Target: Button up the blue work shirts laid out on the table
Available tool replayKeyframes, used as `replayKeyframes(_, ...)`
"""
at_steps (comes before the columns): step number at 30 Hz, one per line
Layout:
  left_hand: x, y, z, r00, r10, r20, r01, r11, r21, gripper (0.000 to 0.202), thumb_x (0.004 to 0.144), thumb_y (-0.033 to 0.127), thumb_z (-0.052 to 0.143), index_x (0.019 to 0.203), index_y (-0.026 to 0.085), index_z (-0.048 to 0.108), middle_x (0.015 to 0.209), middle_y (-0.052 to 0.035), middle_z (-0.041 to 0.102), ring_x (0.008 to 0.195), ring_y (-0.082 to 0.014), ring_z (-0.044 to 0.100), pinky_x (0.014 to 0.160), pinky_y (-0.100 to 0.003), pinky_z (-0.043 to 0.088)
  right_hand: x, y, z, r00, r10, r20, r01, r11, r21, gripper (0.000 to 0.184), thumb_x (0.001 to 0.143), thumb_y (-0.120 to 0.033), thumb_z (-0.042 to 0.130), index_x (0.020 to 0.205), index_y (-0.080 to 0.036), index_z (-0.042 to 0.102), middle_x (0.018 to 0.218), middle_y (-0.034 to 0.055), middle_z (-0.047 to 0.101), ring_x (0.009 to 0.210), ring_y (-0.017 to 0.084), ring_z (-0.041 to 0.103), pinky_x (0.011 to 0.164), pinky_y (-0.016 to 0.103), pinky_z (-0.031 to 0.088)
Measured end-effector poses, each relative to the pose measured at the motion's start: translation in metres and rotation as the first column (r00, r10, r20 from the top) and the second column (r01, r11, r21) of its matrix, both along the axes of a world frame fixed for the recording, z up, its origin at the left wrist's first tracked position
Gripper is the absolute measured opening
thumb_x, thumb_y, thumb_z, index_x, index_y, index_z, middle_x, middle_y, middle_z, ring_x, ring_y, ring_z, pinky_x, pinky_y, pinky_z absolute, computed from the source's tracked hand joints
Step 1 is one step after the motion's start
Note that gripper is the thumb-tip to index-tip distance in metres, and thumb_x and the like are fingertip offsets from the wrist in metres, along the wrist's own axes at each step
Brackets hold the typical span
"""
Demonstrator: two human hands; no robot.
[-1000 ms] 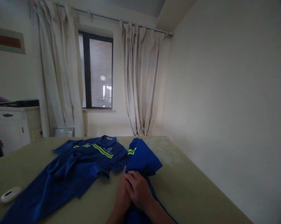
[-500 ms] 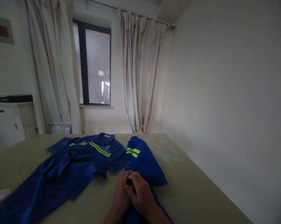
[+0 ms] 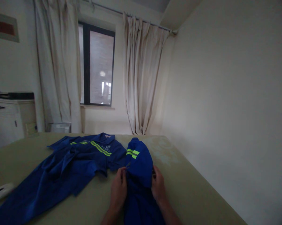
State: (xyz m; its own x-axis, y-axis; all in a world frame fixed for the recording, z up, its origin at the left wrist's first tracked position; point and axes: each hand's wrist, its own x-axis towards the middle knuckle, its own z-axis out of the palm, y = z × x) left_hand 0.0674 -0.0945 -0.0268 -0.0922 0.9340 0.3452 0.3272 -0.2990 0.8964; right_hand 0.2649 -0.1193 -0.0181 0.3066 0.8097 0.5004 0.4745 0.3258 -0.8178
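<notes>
A blue work shirt (image 3: 139,168) with yellow-green reflective stripes lies folded lengthwise in front of me, its lower part running toward me. My left hand (image 3: 119,184) pinches its left edge below the stripe. On the opposite edge, my right hand (image 3: 158,182) grips the sleeve, which is tucked in along the body. Some fingertips of both hands are hidden by the cloth. To the left lies a second blue garment (image 3: 72,168), a short-sleeved one with the same stripes and a chest logo, spread out and rumpled.
The garments lie on a wide surface with a greenish cover (image 3: 190,193). A white oval object (image 3: 2,191) sits at its left side. A white cabinet (image 3: 12,118) stands at the far left. Beige curtains (image 3: 143,78) flank the window, and a bare wall (image 3: 230,93) runs along the right.
My hands were together at the middle of the folded shirt; now they are apart, one at each edge. The sleeve that stuck out to the right is now folded inward.
</notes>
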Motion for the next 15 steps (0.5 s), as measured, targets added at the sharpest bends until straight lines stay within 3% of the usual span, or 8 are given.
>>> replayKeyframes(4,0.006,-0.014,-0.004,0.981,-0.085,-0.177,0.121,0.971,0.205,0.046,0.088,0.031,0.052,0.132,0.020,0.061,0.132,-0.0119,0.068,0.125,-0.0278,0.062,0.110,-0.049,0.045,-0.013,-0.008,0.001,0.979,0.138,0.152,-0.160,0.977,0.141,0.057,0.092,-0.054,0.059,0.140,-0.024,0.058,0.134,0.0126,0.064,0.119,0.029,0.064,0.100,0.041,0.055)
replayKeyframes(6,0.008,-0.019,-0.006,0.950,-0.119,-0.288,0.182,0.962,0.204,0.060,0.079,0.031,0.064,0.137,0.021,0.059,0.137,-0.0122,0.065,0.131,-0.0315,0.057,0.114,-0.052,0.041,-0.019,-0.011,0.004,0.945,0.215,0.246,-0.246,0.964,0.102,0.059,0.089,-0.050,0.064,0.142,-0.024,0.057,0.144,0.0131,0.057,0.130,0.030,0.056,0.110,0.042,0.048)
replayKeyframes(8,0.009,-0.021,-0.007,0.936,-0.140,-0.324,0.198,0.968,0.154,0.059,0.075,0.029,0.064,0.134,0.020,0.063,0.136,-0.0126,0.066,0.129,-0.0334,0.058,0.113,-0.053,0.042,-0.023,-0.012,0.007,0.920,0.259,0.295,-0.283,0.958,0.040,0.052,0.090,-0.044,0.065,0.139,-0.025,0.060,0.147,0.0124,0.053,0.135,0.029,0.052,0.115,0.043,0.043)
replayKeyframes(12,0.007,-0.017,-0.006,0.975,-0.146,-0.169,0.165,0.981,0.103,0.045,0.081,0.025,0.050,0.119,0.020,0.073,0.126,-0.0111,0.073,0.121,-0.0299,0.065,0.111,-0.050,0.046,-0.023,-0.007,0.002,0.948,0.183,0.259,-0.198,0.980,0.032,0.042,0.090,-0.025,0.061,0.132,-0.025,0.064,0.143,0.0117,0.056,0.131,0.027,0.056,0.113,0.045,0.046)
replayKeyframes(15,0.001,-0.013,0.008,0.998,-0.051,0.042,0.048,0.996,0.071,0.042,0.081,0.034,0.052,0.113,0.019,0.074,0.116,-0.0106,0.077,0.112,-0.0309,0.070,0.103,-0.046,0.053,-0.017,-0.001,-0.006,0.975,0.045,0.219,-0.068,0.993,0.097,0.043,0.084,-0.013,0.055,0.122,-0.024,0.070,0.128,0.0104,0.065,0.122,0.027,0.063,0.109,0.048,0.050)
